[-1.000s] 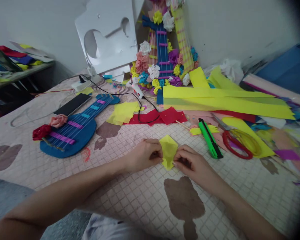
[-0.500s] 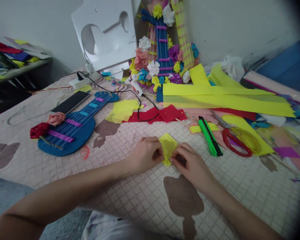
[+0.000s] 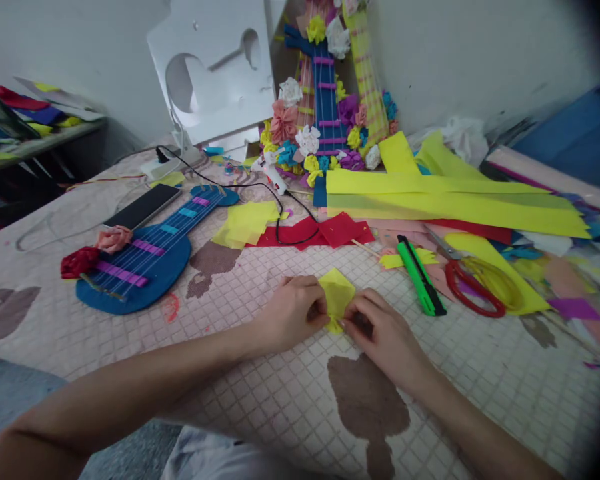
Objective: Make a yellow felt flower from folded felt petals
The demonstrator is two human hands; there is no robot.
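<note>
A small, thin yellow paper piece (image 3: 337, 291), slightly see-through, sits low over the cream diamond-patterned tabletop (image 3: 260, 407). Its upper part is spread nearly flat, one corner pointing away; its near end is bunched narrow, pinched on both sides between fingers (image 3: 325, 321).

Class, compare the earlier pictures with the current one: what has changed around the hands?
The right hand has moved slightly left, closer to the left hand, and the lower end of the small yellow paper is now bunched more tightly between them. Neither hand let go. The green cutter, scissors and blue paper guitar stayed in place.
</note>
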